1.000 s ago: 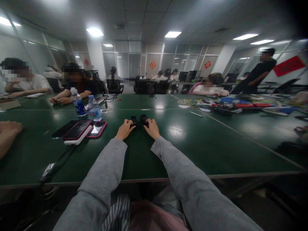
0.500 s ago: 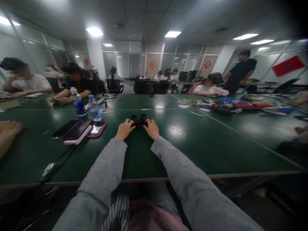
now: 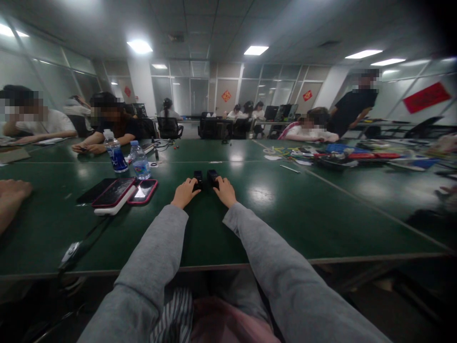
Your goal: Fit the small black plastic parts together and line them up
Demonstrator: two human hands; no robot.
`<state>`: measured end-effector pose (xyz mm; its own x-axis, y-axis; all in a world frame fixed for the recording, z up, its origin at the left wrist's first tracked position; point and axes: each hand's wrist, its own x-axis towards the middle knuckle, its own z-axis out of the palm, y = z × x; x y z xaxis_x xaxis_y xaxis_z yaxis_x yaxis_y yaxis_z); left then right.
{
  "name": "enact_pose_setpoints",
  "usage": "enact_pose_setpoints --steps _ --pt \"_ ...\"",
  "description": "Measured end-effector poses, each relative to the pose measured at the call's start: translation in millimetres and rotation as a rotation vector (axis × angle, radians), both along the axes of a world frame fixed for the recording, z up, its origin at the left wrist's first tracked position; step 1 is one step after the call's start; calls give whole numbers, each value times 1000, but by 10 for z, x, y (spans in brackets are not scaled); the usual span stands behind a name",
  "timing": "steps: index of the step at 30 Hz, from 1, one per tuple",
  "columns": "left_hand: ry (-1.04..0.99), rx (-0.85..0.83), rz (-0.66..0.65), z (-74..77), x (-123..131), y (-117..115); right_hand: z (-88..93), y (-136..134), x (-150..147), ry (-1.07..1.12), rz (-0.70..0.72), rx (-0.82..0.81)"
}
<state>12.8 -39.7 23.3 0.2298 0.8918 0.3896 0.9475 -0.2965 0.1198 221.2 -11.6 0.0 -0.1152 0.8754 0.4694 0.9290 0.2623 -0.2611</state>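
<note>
- Our left grip (image 3: 183,192) pinches the near end of the left black device (image 3: 198,177) between thumb and fingers; our right grip (image 3: 225,191) seems to do likewise with the right black device (image 3: 213,175).
- Both devices sit side by side on the green counter (image 3: 303,214), slightly apart, straight ahead of us.
- We do best to hold each lightly by its outer side, leaving the top face uncovered.
- We should mind the gap so they don't knock, and give the phones (image 3: 143,191) and bottles (image 3: 140,166) ample room.
</note>
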Motion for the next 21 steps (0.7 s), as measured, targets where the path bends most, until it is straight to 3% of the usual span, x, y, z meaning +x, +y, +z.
enact_pose_setpoints --steps 21 --pt "41 18 21 -15 -9 10 5 -36 -4 28 26 29"
